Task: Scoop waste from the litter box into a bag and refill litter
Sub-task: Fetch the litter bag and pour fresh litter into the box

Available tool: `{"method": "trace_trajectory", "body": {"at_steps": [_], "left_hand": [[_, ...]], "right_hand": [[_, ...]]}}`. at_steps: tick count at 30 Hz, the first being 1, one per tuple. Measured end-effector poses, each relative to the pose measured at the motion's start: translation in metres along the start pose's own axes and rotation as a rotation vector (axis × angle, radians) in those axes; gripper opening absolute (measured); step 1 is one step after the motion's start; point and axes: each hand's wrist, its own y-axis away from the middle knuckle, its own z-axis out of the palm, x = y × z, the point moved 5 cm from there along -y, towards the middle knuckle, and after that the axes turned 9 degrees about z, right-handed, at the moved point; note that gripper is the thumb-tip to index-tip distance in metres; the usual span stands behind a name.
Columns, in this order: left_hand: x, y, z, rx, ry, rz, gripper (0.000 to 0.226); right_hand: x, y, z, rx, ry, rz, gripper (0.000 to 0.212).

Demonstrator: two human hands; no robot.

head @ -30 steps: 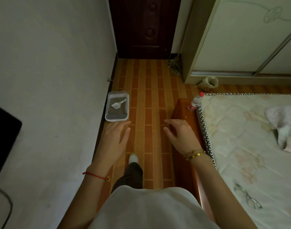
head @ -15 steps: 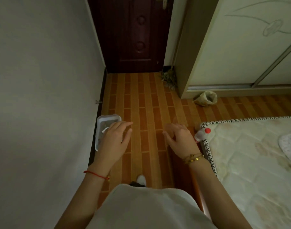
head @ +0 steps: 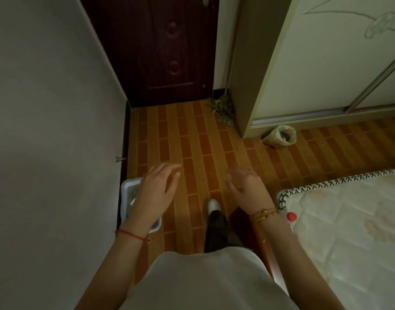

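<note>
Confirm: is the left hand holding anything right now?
No, the left hand is empty, its fingers straight and relaxed, and it partly covers the litter box in this view.

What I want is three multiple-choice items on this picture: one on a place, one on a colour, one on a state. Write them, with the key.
1. The litter box stands:
A. on the floor beside the left-hand wall
B. on a chair
C. on a shelf

2. The cord round the left wrist is:
A. blue
B. red
C. green

3. The right hand is:
A. gripping a cup
B. open, holding nothing
C. clenched in a fist

Key:
1 A, its white rim lies along the wall's foot, partly under the left hand.
2 B, the thin cord shows red.
3 B, its fingers are spread above the floor.
</note>
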Motion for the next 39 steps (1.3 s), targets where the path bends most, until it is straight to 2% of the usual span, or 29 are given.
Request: {"method": "trace_trajectory", "body": {"at_steps": [12,19,25,39], "left_hand": [[0.025,-0.248,0.03,-0.03,-0.048,0.103,0.034],[0.037,-0.339,0.068,-0.122,0.031,0.152,0.034],[0.045,-0.423,0.109,-0.226,0.096,0.219,0.033],[0.096,-0.654,0.198,-0.421,0.167,0.494,0.031]], "right_hand": [[0.066,-0.211,-0.086,0.116,0.019,0.09,0.033],[0.108,-0.271,-0.117,0.15,-0.004,0.171,0.029],[0.147,-0.314,-0.135,0.177,-0.047,0.314,0.033],[0.234,-0.454,-0.203,0.344,-0.049,0.574,0.029]]}}
